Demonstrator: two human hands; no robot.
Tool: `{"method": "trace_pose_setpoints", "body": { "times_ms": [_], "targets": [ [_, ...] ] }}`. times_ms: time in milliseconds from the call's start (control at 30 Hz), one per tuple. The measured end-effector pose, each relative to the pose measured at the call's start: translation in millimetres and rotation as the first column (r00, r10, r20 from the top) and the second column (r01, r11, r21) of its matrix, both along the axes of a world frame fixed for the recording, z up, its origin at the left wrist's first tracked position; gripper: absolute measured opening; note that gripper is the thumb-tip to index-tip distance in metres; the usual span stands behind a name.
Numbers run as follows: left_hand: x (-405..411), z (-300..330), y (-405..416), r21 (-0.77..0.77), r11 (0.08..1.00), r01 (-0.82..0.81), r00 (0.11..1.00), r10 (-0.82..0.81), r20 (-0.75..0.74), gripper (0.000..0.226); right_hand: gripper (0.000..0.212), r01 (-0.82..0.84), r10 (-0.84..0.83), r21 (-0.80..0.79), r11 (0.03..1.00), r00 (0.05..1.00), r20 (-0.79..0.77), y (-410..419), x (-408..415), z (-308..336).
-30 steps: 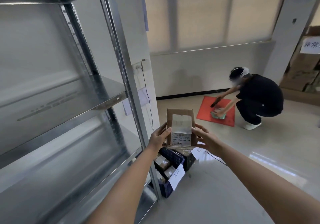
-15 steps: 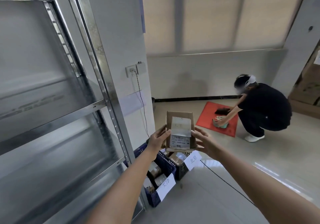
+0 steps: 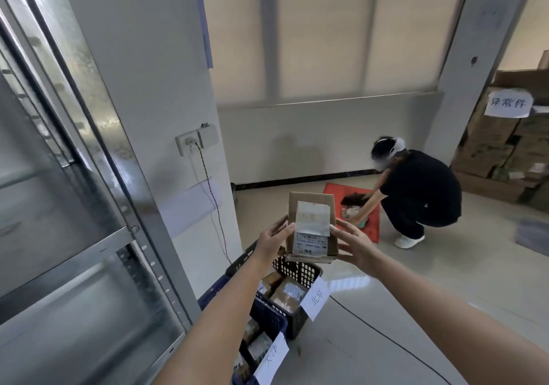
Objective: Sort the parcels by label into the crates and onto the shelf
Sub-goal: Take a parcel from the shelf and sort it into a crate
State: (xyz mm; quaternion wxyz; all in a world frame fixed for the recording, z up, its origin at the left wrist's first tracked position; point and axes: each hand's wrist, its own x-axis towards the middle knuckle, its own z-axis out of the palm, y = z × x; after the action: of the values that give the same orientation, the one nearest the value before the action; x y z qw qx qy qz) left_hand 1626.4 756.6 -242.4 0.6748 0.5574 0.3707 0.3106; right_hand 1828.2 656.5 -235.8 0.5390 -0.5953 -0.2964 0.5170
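I hold a small brown cardboard parcel (image 3: 312, 206) with a white label on top, out in front of me above the crates. My left hand (image 3: 271, 240) grips its left side and my right hand (image 3: 355, 243) grips its right side. Directly below stands a black crate (image 3: 300, 271) with a white paper tag, holding several parcels. Nearer to me is a blue crate (image 3: 267, 319), also tagged and holding parcels. The metal shelf (image 3: 89, 206) fills the left of the view.
A person in black (image 3: 421, 188) squats at a red mat (image 3: 374, 224) by the far wall. Stacked cardboard boxes (image 3: 505, 147) with a paper sign stand at the right. A black cable (image 3: 386, 337) runs across the floor, another hangs from the wall socket (image 3: 190, 142).
My view has swung to the right, away from the shelf, and the crates now sit below the parcel. Both hands still hold the parcel. The squatting person has shifted their reach on the mat.
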Motion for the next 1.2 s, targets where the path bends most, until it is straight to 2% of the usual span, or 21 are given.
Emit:
{"method": "trace_pose_setpoints", "body": {
  "times_ms": [67,200,333,400,467,767,900,1033,1200],
  "targets": [
    [10,0,18,0.010,1.000,0.030,1.000,-0.030,-0.004,0.059,0.048,0.029,-0.029,0.000,1.000,1.000,0.011,14,7,5],
    [25,1,48,0.005,1.000,0.029,1.000,-0.029,-0.002,0.054,0.046,0.063,-0.063,-0.001,0.998,0.998,0.006,41,21,5],
    [36,1,71,-0.022,1.000,0.012,1.000,-0.012,-0.011,0.072,0.047,0.035,-0.035,-0.003,0.999,0.999,0.009,70,34,4],
    [40,2,81,-0.031,1.000,-0.002,1.000,0.002,-0.012,0.065,0.048,0.017,-0.017,-0.002,1.000,1.000,-0.006,86,41,2],
    [46,4,91,-0.030,0.999,-0.033,0.999,0.033,-0.020,0.055,0.048,-0.015,0.015,0.000,1.000,1.000,-0.020,103,50,0],
    [83,15,108,-0.037,0.963,-0.265,0.964,0.265,-0.015,0.046,0.048,-0.224,0.224,0.013,0.975,0.974,-0.019,166,98,5],
    [98,15,103,-0.040,0.929,-0.367,0.930,0.366,-0.035,0.030,0.050,-0.317,0.317,0.009,0.948,0.948,-0.005,180,114,9],
    [106,10,94,-0.049,0.898,-0.437,0.900,0.435,-0.036,0.044,0.054,-0.402,0.402,-0.009,0.916,0.915,0.014,190,123,4],
    [103,1,104,-0.062,0.867,-0.494,0.869,0.491,-0.058,0.048,0.050,-0.468,0.468,-0.019,0.884,0.884,0.008,206,121,-3]
  ]
}}
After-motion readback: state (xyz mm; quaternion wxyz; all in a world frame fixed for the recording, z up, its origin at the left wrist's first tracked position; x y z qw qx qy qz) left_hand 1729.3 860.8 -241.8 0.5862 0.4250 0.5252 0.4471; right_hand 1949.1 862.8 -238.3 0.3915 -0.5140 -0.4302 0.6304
